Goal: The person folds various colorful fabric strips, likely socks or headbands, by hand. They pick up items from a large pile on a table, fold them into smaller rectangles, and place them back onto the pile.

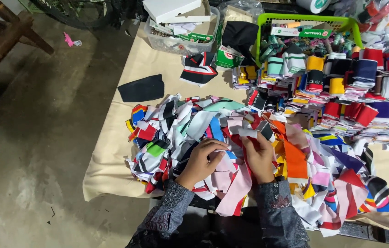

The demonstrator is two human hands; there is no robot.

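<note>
Scrap pile (258, 151) heaped along the surface's (111, 151) near edge. Our left hand (201, 160) is clenched on a pale strip (224, 161), knuckles up, wrist bent inward. Right hand (259, 156) pinches the red strip (248, 158) beside it. Judgement: lift one strip at a time, clear of neighbours. Sorted stacks (341, 92) toward far right corner.

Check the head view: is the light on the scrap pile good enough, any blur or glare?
Head view: scrap pile evenly lit, colours clear, no glare; left hand and right hand sharp; floor at left dimmer; far bins slightly soft.
</note>
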